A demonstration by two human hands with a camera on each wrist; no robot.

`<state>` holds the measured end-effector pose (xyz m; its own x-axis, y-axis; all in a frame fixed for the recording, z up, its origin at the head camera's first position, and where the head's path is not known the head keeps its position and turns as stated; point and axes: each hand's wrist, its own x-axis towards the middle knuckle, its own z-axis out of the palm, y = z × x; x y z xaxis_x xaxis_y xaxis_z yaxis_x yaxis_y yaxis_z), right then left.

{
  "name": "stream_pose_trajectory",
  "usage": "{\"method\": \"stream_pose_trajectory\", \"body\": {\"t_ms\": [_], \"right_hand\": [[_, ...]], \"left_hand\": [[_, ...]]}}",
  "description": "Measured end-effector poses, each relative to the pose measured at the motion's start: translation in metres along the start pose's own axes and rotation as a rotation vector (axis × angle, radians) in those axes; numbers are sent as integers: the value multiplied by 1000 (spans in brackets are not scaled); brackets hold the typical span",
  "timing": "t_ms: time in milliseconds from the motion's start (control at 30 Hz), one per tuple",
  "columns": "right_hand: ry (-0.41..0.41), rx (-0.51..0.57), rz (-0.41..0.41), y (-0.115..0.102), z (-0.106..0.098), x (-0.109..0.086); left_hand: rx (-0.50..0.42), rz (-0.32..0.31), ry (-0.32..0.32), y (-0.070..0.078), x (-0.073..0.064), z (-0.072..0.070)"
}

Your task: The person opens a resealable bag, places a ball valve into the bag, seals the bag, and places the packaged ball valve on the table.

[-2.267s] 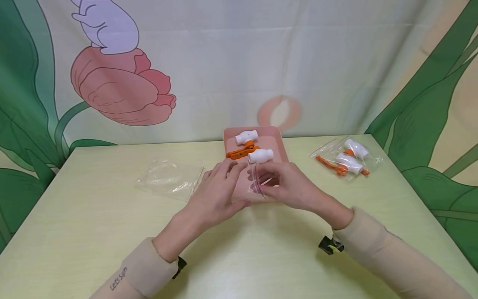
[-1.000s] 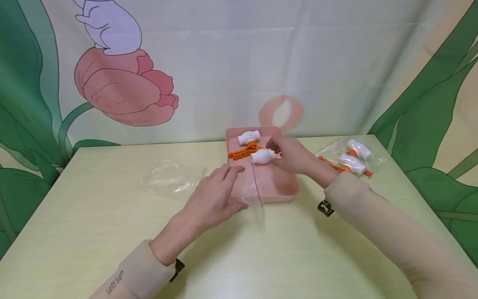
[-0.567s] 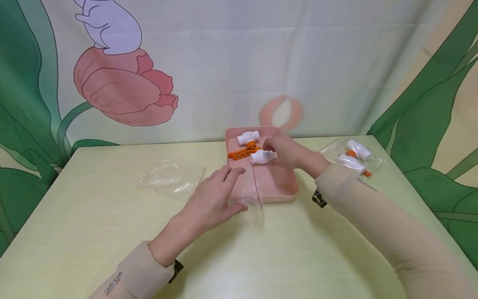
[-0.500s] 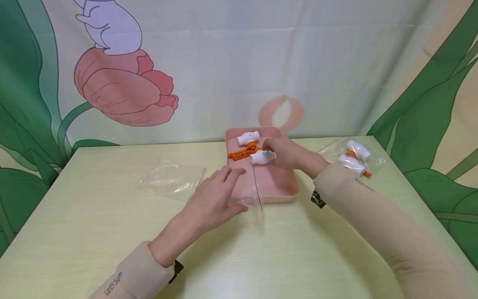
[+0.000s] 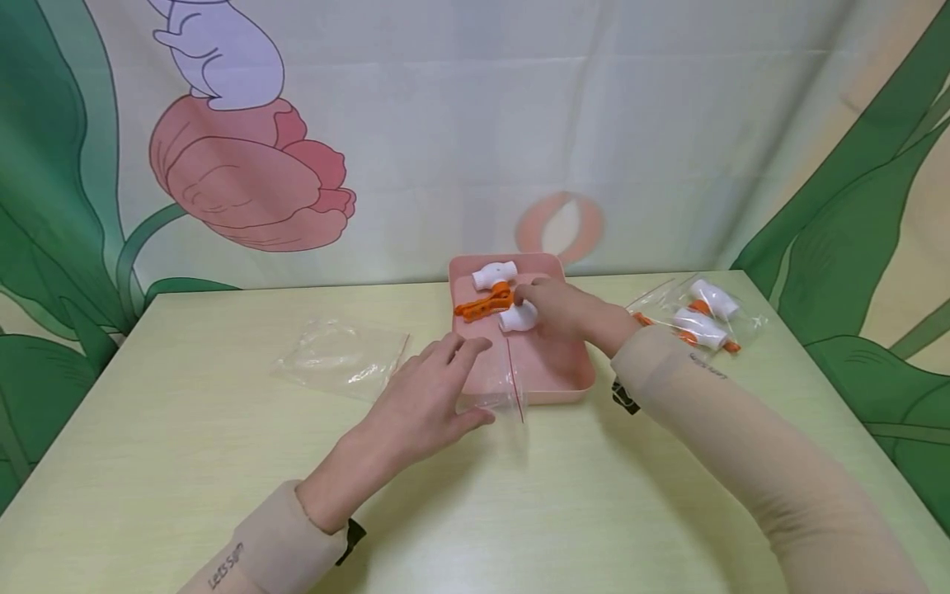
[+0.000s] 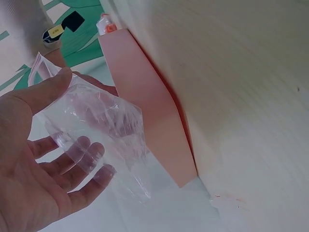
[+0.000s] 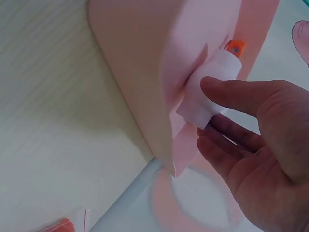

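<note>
My left hand (image 5: pixel 423 400) holds a clear zip bag (image 6: pixel 104 116) with a red-edged mouth, in front of the pink tray (image 5: pixel 552 396). In the left wrist view the thumb lies over the bag and the fingers show through the film. My right hand (image 5: pixel 567 312) reaches into the tray and grips the nearer white plastic ball valve (image 7: pixel 212 87), thumb on its body and fingers at its end. Part of that valve is hidden by the hand. Behind it lies a second white ball valve (image 5: pixel 493 275); orange handles (image 5: pixel 482 307) show between the two.
A flat clear bag (image 5: pixel 337 359) lies on the table left of my left hand. To the right of the tray rests a clear bag (image 5: pixel 701 318) with white and orange ball valves inside. A printed curtain (image 5: pixel 416 148) hangs behind the table (image 5: pixel 223 429).
My right hand has left the zip bag's mouth, moved over the tray and taken hold of the nearer ball valve, which has turned slightly. My left hand stays with the bag.
</note>
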<state>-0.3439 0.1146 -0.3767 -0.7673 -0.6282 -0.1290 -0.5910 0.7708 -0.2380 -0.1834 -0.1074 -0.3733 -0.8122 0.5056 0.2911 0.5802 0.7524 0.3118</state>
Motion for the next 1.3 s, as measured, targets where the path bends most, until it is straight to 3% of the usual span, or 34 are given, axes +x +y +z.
{"method": "stream_pose_trajectory", "body": {"t_ms": [267,533,667,967,1300], "right_hand": [[-10,-56,-55,-3,-1,1],[-80,13,31,-4,2,-1],[-88,25,32,-4,4,-2],[1,132,-81,5,8,-3],[99,287,-134,15,5,-11]], "left_hand": [[-4,-6,-12,0,0,0],[0,-3,-8,0,0,0],[1,5,-5,0,0,0],[0,7,0,0,0,0],[10,-9,-8,-1,-2,1]]}}
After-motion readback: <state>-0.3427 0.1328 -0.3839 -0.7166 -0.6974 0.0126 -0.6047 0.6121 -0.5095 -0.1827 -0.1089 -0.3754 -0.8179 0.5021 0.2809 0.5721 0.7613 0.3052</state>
